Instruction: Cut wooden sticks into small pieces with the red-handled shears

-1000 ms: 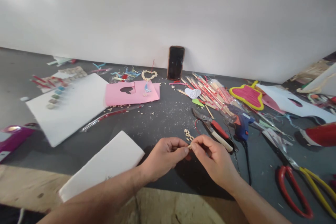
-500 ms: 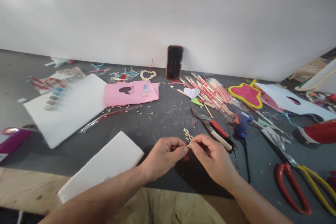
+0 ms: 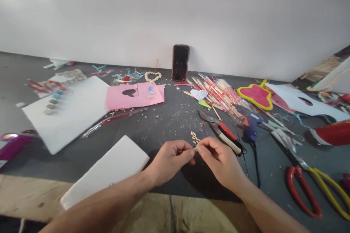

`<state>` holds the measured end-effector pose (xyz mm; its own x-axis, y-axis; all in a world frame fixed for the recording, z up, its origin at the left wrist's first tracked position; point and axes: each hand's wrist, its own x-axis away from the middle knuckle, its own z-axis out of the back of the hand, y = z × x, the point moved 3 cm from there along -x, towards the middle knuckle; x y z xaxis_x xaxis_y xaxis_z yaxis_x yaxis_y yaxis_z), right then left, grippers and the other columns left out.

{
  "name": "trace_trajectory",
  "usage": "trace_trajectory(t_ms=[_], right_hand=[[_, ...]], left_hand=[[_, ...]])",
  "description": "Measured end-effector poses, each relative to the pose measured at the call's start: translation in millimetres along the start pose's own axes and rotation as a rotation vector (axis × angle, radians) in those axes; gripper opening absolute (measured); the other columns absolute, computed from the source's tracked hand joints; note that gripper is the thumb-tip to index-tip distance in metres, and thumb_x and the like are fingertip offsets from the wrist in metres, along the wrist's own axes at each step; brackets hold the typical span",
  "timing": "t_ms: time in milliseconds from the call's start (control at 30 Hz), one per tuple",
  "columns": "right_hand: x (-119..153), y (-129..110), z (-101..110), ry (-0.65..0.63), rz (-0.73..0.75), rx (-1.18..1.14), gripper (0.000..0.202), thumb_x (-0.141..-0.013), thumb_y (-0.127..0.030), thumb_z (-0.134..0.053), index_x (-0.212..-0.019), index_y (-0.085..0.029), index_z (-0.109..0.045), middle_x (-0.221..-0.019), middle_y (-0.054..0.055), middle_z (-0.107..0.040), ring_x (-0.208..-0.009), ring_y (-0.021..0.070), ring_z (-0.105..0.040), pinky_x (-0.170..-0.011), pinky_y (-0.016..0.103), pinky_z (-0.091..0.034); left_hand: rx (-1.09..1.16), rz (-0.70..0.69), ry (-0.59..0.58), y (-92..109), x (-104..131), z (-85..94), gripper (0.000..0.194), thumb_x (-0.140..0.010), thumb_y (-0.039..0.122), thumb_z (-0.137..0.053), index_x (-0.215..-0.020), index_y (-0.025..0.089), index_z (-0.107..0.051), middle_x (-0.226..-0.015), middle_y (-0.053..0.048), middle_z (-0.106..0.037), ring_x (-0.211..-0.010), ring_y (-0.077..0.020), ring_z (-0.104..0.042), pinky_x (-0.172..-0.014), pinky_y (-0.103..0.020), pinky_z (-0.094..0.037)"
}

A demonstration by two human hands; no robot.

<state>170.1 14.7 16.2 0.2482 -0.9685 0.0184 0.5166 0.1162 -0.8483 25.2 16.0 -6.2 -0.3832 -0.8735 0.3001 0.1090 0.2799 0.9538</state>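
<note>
My left hand (image 3: 172, 161) and my right hand (image 3: 218, 160) meet fingertip to fingertip above the dark table. Between them they pinch a small pale wooden piece (image 3: 195, 149), mostly covered by the fingers. Just beyond lies a little pile of short cut wooden pieces (image 3: 194, 137). Pruning shears (image 3: 224, 133) with red and cream handles rest right of the pile. A white foam slab (image 3: 109, 173) lies beside my left forearm.
A phone (image 3: 181, 62) leans on the wall behind. Red-and-natural sticks (image 3: 212, 91), a blue glue gun (image 3: 251, 127) and large scissors (image 3: 303, 165) lie to the right. Pink paper (image 3: 115, 98) and a white board (image 3: 65, 127) are at left. Pale crumbs dot the tabletop.
The view has shifted slightly, so everything sits a little differently in the frame. Both hands keep their pinch on the wooden piece, with the fingers only slightly moved.
</note>
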Motion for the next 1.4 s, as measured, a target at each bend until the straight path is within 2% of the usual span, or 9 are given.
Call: trace_trajectory(t_ms=[100, 300, 467, 733, 833, 933, 1167, 1267, 1400], right_hand=[[-1.7, 2.5, 4.9, 0.029, 0.023, 0.098, 0.020, -0.087, -0.032, -0.042, -0.077, -0.020, -0.056, -0.070, -0.001, -0.061, -0.063, 0.0108, -0.053, -0.056, 0.021, -0.042], [-8.6, 18.9, 7.6, 0.073, 0.201, 0.529, 0.018, -0.087, -0.026, -0.042, -0.084, -0.020, -0.059, -0.081, 0.005, -0.064, -0.076, 0.0164, -0.058, -0.069, 0.028, -0.042], [-11.9, 24.0, 6.9, 0.058, 0.222, 0.620, 0.021, -0.087, -0.021, -0.041, -0.092, -0.019, -0.061, -0.087, 0.006, -0.066, -0.084, 0.0183, -0.060, -0.075, 0.030, -0.044], [-2.9, 5.5, 78.4, 0.372, 0.103, 0.685, 0.017, -0.086, -0.025, -0.044, -0.095, -0.022, -0.058, -0.094, 0.004, -0.066, -0.083, 0.0171, -0.060, -0.073, 0.029, -0.044], [-1.4, 15.2, 85.1, 0.245, 0.090, 0.859, 0.016, -0.085, -0.026, -0.044, -0.091, -0.021, -0.058, -0.092, 0.005, -0.063, -0.084, 0.0186, -0.058, -0.073, 0.031, -0.044], [-1.6, 31.3, 75.8, 0.130, 0.151, 0.992, 0.018, -0.085, -0.028, -0.043, -0.085, -0.020, -0.060, -0.091, 0.007, -0.060, -0.088, 0.0205, -0.056, -0.080, 0.035, -0.041], [-15.0, 44.2, 54.2, 0.141, 0.174, 0.985, 0.016, -0.079, -0.025, -0.047, -0.076, -0.018, -0.061, -0.088, 0.010, -0.060, -0.091, 0.0222, -0.054, -0.086, 0.038, -0.038], [-18.2, 38.2, 61.4, 0.221, 0.130, 0.932, 0.014, -0.075, -0.024, -0.048, -0.067, -0.020, -0.058, -0.082, 0.007, -0.061, -0.083, 0.0208, -0.055, -0.082, 0.035, -0.040], [-11.0, 27.1, 81.2, 0.395, 0.038, 0.824, 0.019, -0.078, -0.034, -0.045, -0.077, -0.019, -0.058, -0.087, 0.006, -0.062, -0.074, 0.0181, -0.057, -0.065, 0.029, -0.043]], left_hand=[[0.012, 0.007, 0.011, -0.7, -0.1, 1.2, 0.024, -0.078, 0.034, -0.051, -0.067, 0.014, -0.058, -0.061, 0.001, -0.057, -0.045, -0.0048, -0.034, -0.044, -0.019, -0.027], [0.088, 0.050, 0.049, -1.1, -1.4, 3.7, 0.023, -0.077, 0.036, -0.052, -0.069, 0.014, -0.057, -0.064, 0.001, -0.059, -0.042, -0.0039, -0.033, -0.041, -0.019, -0.024], [0.164, 0.035, 0.050, -0.5, -2.3, 3.6, 0.022, -0.076, 0.034, -0.053, -0.070, 0.014, -0.056, -0.064, 0.001, -0.059, -0.042, -0.0031, -0.031, -0.041, -0.018, -0.023], [0.227, 0.009, 0.029, -1.5, -2.9, 5.2, 0.025, -0.076, 0.037, -0.054, -0.072, 0.013, -0.056, -0.066, -0.001, -0.058, -0.042, -0.0026, -0.029, -0.040, -0.018, -0.021], [0.221, -0.003, 0.021, -2.5, -3.0, 5.5, 0.027, -0.076, 0.039, -0.054, -0.072, 0.013, -0.056, -0.067, -0.001, -0.058, -0.043, -0.0030, -0.029, -0.040, -0.018, -0.022], [0.203, 0.004, 0.014, -3.6, -3.2, 5.2, 0.029, -0.075, 0.042, -0.054, -0.071, 0.013, -0.057, -0.068, -0.001, -0.057, -0.043, -0.0031, -0.029, -0.040, -0.018, -0.022], [0.235, -0.024, 0.012, -2.0, -3.8, 6.5, 0.024, -0.076, 0.037, -0.053, -0.070, 0.014, -0.057, -0.064, 0.000, -0.056, -0.043, -0.0036, -0.029, -0.041, -0.018, -0.023], [0.246, -0.042, 0.022, -0.9, -4.5, 8.7, 0.025, -0.077, 0.038, -0.054, -0.070, 0.014, -0.058, -0.061, 0.001, -0.054, -0.043, -0.0037, -0.029, -0.042, -0.019, -0.023], [0.277, -0.068, 0.048, 1.6, -5.8, 11.9, 0.028, -0.076, 0.041, -0.054, -0.069, 0.014, -0.060, -0.063, 0.000, -0.056, -0.043, -0.0037, -0.028, -0.041, -0.019, -0.022]])
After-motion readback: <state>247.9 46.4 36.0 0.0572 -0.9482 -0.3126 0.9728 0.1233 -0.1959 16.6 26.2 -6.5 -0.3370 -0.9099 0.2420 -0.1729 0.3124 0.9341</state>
